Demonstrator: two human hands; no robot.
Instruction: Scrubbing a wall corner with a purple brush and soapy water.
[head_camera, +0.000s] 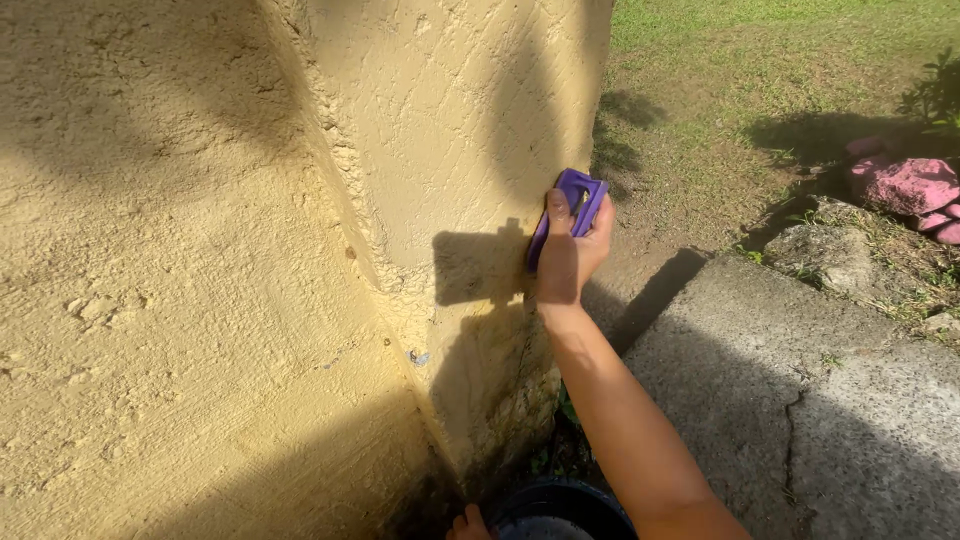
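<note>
My right hand (568, 255) grips a purple plastic hand tool (572, 205) and presses it flat against the rough yellow plastered wall (440, 130), near the wall's outer corner. The arm reaches up from the lower right. Only the fingertips of my left hand (468, 523) show at the bottom edge, resting on the rim of a dark round bucket (560, 510). What the left hand holds, if anything, is hidden.
A second face of the yellow wall (170, 300) fills the left. A cracked concrete slab (800, 400) lies at the lower right. Grass (750, 70), grey stones (825, 255) and pink-painted rocks (910, 185) lie beyond.
</note>
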